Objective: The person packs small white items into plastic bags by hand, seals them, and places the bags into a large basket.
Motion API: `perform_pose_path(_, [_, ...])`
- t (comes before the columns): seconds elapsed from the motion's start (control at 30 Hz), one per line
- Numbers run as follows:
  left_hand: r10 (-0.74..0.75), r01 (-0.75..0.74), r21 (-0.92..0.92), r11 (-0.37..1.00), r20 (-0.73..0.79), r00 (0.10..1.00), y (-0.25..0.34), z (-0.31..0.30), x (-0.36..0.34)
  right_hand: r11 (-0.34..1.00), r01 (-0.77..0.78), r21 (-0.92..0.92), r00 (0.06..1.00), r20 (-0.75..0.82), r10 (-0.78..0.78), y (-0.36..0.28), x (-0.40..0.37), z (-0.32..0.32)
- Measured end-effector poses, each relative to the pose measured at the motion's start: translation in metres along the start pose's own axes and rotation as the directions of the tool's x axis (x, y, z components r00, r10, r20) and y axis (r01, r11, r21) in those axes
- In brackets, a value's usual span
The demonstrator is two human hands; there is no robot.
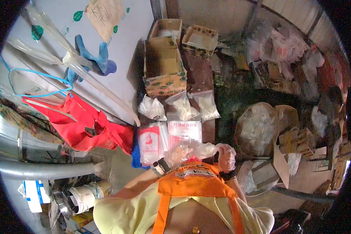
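Both hands wear thin clear plastic gloves and are close together in front of the orange apron. My left hand (178, 154), with a watch at the wrist, is closed on one side of a small clear plastic bag (205, 149) with something pale in it. Fingers curled, my right hand (226, 157) grips the bag's other side. Just beyond my left hand lie a white packet with red print (184, 131) and a red-and-white packet (149, 144). Farther off are a white plastic bag (152, 108) and two clear bags (183, 107) of pale contents.
Open cardboard boxes (165, 84) stand at the far end of the narrow table. A red apron (85, 126) and blue gloves (101, 58) hang at left. At right are a large plastic-lined container (257, 128) and another cardboard box (275, 169).
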State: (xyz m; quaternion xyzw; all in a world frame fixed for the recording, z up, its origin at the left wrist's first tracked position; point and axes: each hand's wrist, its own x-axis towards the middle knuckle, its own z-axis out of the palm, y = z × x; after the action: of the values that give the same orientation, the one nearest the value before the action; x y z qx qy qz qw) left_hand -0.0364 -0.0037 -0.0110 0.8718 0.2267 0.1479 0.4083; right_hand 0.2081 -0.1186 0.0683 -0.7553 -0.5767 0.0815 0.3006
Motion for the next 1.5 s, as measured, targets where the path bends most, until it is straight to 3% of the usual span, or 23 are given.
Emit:
perform_pose_path(0.1, [0.07, -0.065, 0.063, 0.996, -0.078, 0.994, -0.006, 0.005, 0.0, 0.999, -0.021, 0.024, 0.998, -0.052, 0.022, -0.003, 0.002, -0.001])
perform_pose_path(0.17, [-0.02, 0.019, 0.089, 0.996, 0.011, 1.0, 0.048, -0.04, 0.009, 0.997, -0.044, 0.055, 0.995, -0.085, 0.049, 0.001, 0.003, 0.003])
perform_pose_path(0.27, [0.07, -0.056, 0.096, 0.994, -0.147, 0.987, 0.018, -0.019, 0.006, 0.988, -0.117, 0.103, 0.99, -0.066, 0.124, -0.003, 0.006, 0.0])
perform_pose_path(0.37, [0.019, -0.012, 0.201, 0.98, -0.036, 0.999, 0.016, -0.023, 0.007, 0.989, -0.106, 0.1, 0.992, -0.059, 0.113, -0.002, 0.005, 0.004])
perform_pose_path(0.47, [-0.077, 0.065, 0.193, 0.979, 0.055, 0.996, 0.025, -0.027, 0.009, 0.993, -0.074, 0.094, 0.995, -0.058, 0.079, 0.002, 0.003, 0.008])
perform_pose_path(0.57, [-0.04, 0.036, 0.254, 0.967, 0.01, 0.999, 0.015, -0.013, 0.006, 0.996, -0.089, -0.008, 0.993, -0.075, 0.088, 0.006, -0.001, 0.013])
perform_pose_path(0.6, [-0.045, 0.045, 0.24, 0.97, -0.009, 0.999, 0.02, -0.016, 0.007, 0.993, -0.101, -0.061, 0.992, -0.086, 0.095, 0.008, -0.002, 0.014])
perform_pose_path(0.87, [-0.146, 0.146, 0.067, 0.987, -0.002, 0.989, 0.048, -0.036, 0.013, 0.988, -0.039, 0.147, 0.99, -0.13, 0.058, 0.001, 0.005, 0.014])
perform_pose_path(0.97, [0.187, -0.097, 0.45, 0.888, -0.16, 0.969, 0.014, -0.011, 0.006, 0.971, -0.066, 0.229, 0.989, -0.111, 0.093, -0.004, 0.008, 0.013])
perform_pose_path(1.0, [0.142, -0.081, 0.335, 0.939, -0.161, 0.977, -0.004, 0.003, 0.005, 0.965, -0.075, 0.25, 0.989, -0.104, 0.104, -0.006, 0.008, 0.012])
perform_pose_path(1.1, [0.026, -0.019, 0.062, 0.998, -0.122, 0.992, -0.028, 0.022, 0.005, 0.998, 0.064, -0.006, 0.979, -0.191, -0.064, -0.011, 0.008, 0.005])
perform_pose_path(1.13, [0.0, 0.003, 0.035, 0.999, -0.099, 0.995, -0.029, 0.021, 0.003, 0.999, 0.021, 0.044, 0.984, -0.178, -0.013, -0.006, 0.006, 0.007])
perform_pose_path(1.23, [0.002, -0.003, -0.004, 1.0, -0.134, 0.991, -0.028, 0.019, 0.007, 0.984, -0.066, 0.164, 0.986, -0.144, 0.09, 0.004, 0.005, 0.013])
perform_pose_path(1.3, [0.049, -0.037, 0.075, 0.996, -0.152, 0.987, -0.019, 0.013, 0.01, 0.976, -0.067, 0.206, 0.986, -0.137, 0.097, -0.002, 0.004, 0.011])
perform_pose_path(1.37, [0.111, -0.08, 0.241, 0.967, -0.12, 0.987, 0.032, -0.029, 0.019, 0.981, -0.035, 0.19, 0.986, -0.155, 0.065, -0.013, 0.007, 0.006])
perform_pose_path(1.47, [-0.036, 0.043, 0.063, 0.997, -0.1, 0.994, 0.036, -0.03, 0.018, 0.984, 0.002, 0.178, 0.984, -0.176, 0.03, -0.015, 0.01, 0.006])
perform_pose_path(1.5, [-0.018, 0.026, 0.077, 0.997, -0.101, 0.995, 0.039, -0.032, 0.019, 0.984, 0.012, 0.176, 0.983, -0.182, 0.021, -0.014, 0.01, 0.007])
